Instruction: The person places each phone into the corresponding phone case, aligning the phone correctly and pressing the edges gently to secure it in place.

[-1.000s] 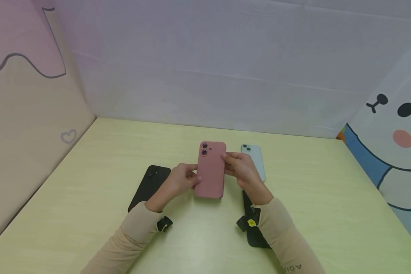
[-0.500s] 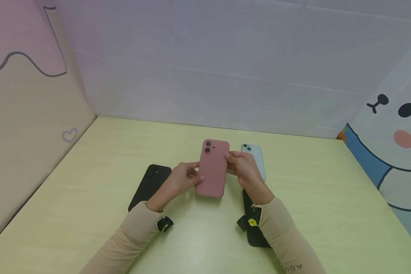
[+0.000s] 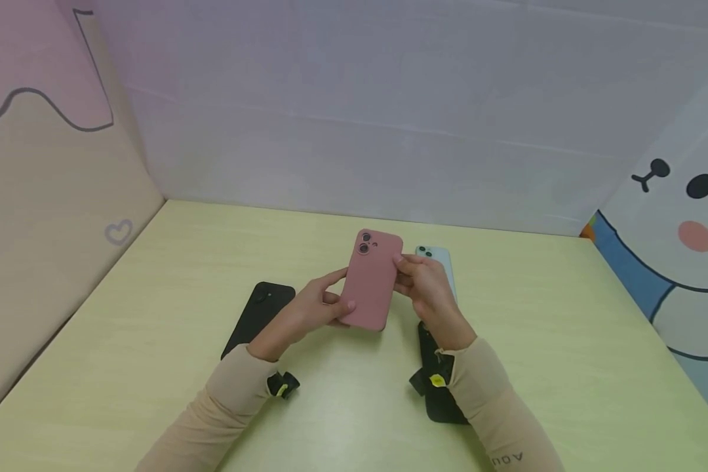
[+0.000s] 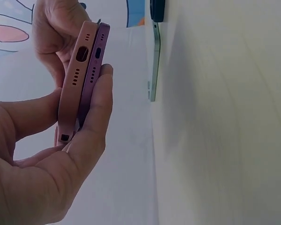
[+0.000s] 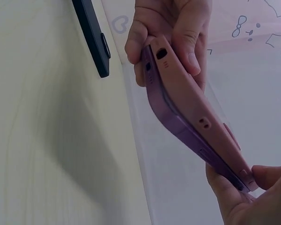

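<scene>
A pink phone case [image 3: 373, 282] is held up off the table between both hands, back and camera holes toward me. A purple phone [image 5: 175, 126] lies against its open side, seen in the wrist views. A narrow gap shows between phone and case along part of the edge. My left hand [image 3: 309, 311] pinches the lower left, thumb on the case and fingers on the phone's side. The right hand [image 3: 429, 294] pinches the upper right edge in the same way. In the left wrist view, port holes of case [image 4: 75, 77] and phone [image 4: 94, 63] lie side by side.
On the pale yellow table [image 3: 153, 314], a black phone [image 3: 259, 314] lies beyond the left forearm. A light-coloured phone [image 3: 447, 262] lies behind the right hand. Another black phone [image 3: 442, 406] is partly covered by the right forearm. Fabric walls [image 3: 360, 118] stand behind and at the sides.
Both hands have raised the pink case and phone, shifting them slightly right and away from me. The pair now tilts more to the right. The phones on the table have not moved.
</scene>
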`<action>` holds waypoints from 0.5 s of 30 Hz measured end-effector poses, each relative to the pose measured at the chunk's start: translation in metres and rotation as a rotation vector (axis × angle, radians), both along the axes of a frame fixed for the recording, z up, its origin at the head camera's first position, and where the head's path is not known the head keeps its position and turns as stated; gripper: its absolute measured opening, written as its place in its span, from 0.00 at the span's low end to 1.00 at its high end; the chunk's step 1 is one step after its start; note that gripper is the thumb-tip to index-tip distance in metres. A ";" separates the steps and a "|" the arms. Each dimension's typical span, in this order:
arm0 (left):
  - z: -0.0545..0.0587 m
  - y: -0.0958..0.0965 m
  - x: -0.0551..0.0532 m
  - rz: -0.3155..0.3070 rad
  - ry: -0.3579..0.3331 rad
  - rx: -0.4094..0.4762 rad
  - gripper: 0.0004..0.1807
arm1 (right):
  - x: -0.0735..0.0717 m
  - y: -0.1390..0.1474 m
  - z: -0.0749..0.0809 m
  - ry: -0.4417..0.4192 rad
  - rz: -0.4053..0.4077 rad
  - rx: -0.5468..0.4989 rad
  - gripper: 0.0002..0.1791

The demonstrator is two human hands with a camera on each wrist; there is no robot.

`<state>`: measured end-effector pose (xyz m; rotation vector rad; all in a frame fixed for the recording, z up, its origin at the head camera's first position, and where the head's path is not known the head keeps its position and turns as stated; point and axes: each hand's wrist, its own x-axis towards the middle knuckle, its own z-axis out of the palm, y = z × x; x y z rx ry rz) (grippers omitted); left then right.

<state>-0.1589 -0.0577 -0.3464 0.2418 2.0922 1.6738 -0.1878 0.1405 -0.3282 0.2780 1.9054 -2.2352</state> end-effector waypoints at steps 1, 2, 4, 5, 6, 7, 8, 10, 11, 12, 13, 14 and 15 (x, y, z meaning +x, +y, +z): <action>0.000 0.000 0.000 0.008 0.001 -0.003 0.37 | 0.000 0.000 0.000 0.000 0.003 -0.004 0.19; 0.000 0.000 0.000 0.017 0.003 -0.010 0.37 | 0.000 0.000 0.000 0.001 0.005 -0.006 0.19; 0.001 0.001 0.001 0.033 0.007 -0.021 0.37 | 0.000 0.000 0.000 0.001 0.013 -0.007 0.19; 0.001 0.001 0.001 0.041 0.008 -0.023 0.37 | 0.000 0.000 0.000 0.001 0.013 -0.007 0.18; 0.001 0.001 0.001 0.042 0.018 -0.027 0.37 | 0.000 0.000 0.000 0.004 0.019 -0.008 0.19; 0.001 0.001 0.001 0.051 0.018 -0.030 0.37 | 0.000 0.000 0.000 0.004 0.021 -0.009 0.19; 0.001 0.002 0.001 0.055 0.022 -0.032 0.38 | 0.000 0.000 0.000 0.004 0.022 -0.010 0.19; 0.001 0.002 0.001 0.066 0.027 -0.035 0.38 | 0.000 0.001 0.000 0.007 0.032 -0.010 0.19; 0.001 0.002 0.001 0.067 0.033 -0.035 0.38 | 0.000 0.000 0.000 0.009 0.035 -0.010 0.20; 0.002 0.002 0.001 0.071 0.035 -0.036 0.38 | 0.000 0.000 0.000 0.008 0.036 -0.009 0.20; 0.002 0.002 0.002 0.078 0.030 -0.037 0.38 | 0.000 0.000 0.000 0.006 0.035 -0.007 0.19; 0.002 0.003 0.002 0.081 0.032 -0.040 0.38 | 0.000 0.000 0.001 0.005 0.036 -0.004 0.20; 0.002 0.003 0.002 0.083 0.035 -0.046 0.38 | 0.000 0.000 0.001 0.006 0.038 0.001 0.20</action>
